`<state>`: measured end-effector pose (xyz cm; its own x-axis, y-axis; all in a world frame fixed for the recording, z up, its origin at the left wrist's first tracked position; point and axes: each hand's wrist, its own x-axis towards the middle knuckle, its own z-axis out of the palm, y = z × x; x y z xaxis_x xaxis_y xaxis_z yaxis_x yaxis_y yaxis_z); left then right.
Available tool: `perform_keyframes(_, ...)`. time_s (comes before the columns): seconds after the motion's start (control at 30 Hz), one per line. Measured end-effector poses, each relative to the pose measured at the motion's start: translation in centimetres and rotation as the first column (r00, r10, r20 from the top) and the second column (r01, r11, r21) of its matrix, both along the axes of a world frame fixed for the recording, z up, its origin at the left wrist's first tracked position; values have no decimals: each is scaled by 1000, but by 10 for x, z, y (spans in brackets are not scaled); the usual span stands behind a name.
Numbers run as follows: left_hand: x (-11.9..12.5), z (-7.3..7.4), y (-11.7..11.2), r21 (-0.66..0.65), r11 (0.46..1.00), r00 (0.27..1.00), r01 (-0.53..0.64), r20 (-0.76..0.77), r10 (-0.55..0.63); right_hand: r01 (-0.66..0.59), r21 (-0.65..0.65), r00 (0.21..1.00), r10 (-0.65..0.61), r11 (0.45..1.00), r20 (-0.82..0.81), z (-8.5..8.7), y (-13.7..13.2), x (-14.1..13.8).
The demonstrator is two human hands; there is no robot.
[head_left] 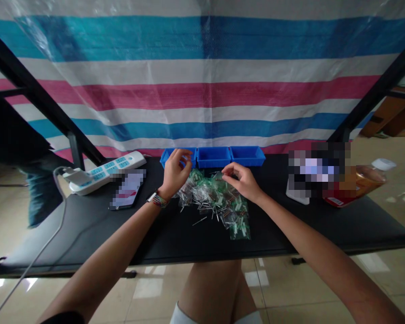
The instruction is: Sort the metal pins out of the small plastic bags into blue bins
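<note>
The left hand (176,174) is raised over the near edge of the left bin (162,160), its fingers loosely curved with a gap between them and the thumb. The right hand (245,181) is at the far right of the pile (207,192), thumb and forefinger close together by the bags there; whether they pinch one I cannot tell. The pile, a heap of small clear and green bags with thin metal pins among them, lies at the middle of the black table (168,245), between the two forearms. A green bag (240,229) sticks out at its near right end, and a loose pin (200,221) lies just beside it on the near side. Beyond the pile, the left bin, middle bin (213,163) and right bin (249,161), all blue, stand in a row before a striped sheet (209,96). Left of the left hand are a phone (128,191) and, farther off, a white power strip (111,169) with a charger (76,176) plugged in. Well right of the right hand stand a white object (297,194), partly blurred, and a bottle (371,180) with a pale cap.
</note>
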<state>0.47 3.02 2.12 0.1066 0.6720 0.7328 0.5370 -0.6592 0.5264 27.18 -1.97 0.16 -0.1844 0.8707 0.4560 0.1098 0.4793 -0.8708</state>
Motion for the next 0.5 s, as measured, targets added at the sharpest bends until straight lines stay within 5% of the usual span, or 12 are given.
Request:
perform_keyframes(0.13,19,6,-21,93,971,949,221,-252,-191,-70,-180,955,14,981,-296,0,2,-2)
perform_keyframes(0.27,24,6,-31,197,906,847,374,-470,-248,-117,-245,919,11,962,-395,-2,1,-6)
perform_keyframes(0.5,27,3,-33,166,887,867,431,-349,-356,-261,-278,897,126,924,-424,-4,-3,-8)
